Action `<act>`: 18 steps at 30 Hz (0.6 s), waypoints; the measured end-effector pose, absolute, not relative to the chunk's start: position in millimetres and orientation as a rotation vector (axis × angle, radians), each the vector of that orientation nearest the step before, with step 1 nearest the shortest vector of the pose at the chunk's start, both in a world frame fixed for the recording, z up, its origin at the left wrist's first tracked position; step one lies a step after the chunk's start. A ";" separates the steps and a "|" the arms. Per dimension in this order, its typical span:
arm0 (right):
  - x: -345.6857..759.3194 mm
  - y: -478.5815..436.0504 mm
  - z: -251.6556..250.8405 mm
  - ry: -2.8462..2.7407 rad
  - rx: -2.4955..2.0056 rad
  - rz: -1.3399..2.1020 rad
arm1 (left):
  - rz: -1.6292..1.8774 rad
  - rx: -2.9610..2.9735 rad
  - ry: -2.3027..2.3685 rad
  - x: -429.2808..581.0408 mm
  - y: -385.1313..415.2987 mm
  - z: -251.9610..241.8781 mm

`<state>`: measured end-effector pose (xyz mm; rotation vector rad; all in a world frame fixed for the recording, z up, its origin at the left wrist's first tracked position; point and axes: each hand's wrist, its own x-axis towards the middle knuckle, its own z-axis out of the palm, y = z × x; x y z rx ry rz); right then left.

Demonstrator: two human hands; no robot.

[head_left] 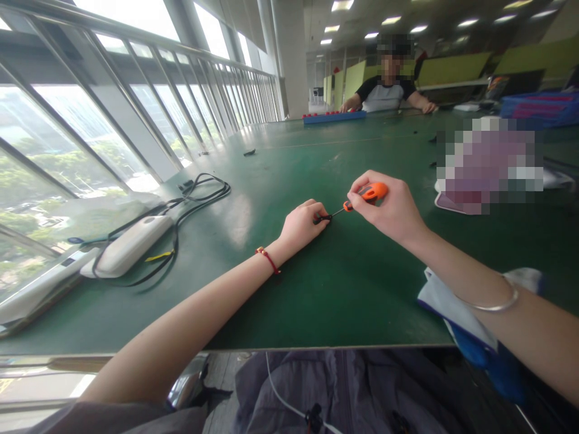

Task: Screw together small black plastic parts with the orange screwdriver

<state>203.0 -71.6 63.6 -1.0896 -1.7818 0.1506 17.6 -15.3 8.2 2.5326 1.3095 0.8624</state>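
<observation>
Right hand (pixel 395 206) grips screwdriver (pixel 375 191); left hand (pixel 299 224) pinches black part (pixel 322 218), well in from tabletop's (pixel 335 307) near edge.

Left grip (pixel 302 222) curls over a small dark piece (pixel 322 218), covering part of it, and what it is can't be made out! Right grip (pixel 388 205) wraps the orange screwdriver (pixel 376 191), fingers masking some of the handle; exactly where its tip lands is too small to tell. Pixels blot out the purplish item (pixel 486 169) and the co-worker's head (pixel 394 57). The right forearm (pixel 470 271) hides part of the white-and-blue cloth (pixel 455 296). Blue basket (pixel 536 108) runs off the right edge, long white object (pixel 45 289) off the left!
</observation>
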 end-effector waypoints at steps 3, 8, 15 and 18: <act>203.4 -71.4 63.1 -1.751 -1.070 0.152 | 0.867 2.535 1.308 17.8 -15.6 8.0; 203.1 -72.6 63.4 -1.769 -1.162 0.151 | 0.865 2.548 1.303 17.2 -15.5 7.8; 202.3 -74.9 65.9 -1.785 -1.083 0.139 | 0.836 2.540 1.327 17.5 -16.7 9.4; 202.3 -75.0 65.8 -1.780 -1.096 0.149 | 0.839 2.543 1.330 17.6 -17.0 9.8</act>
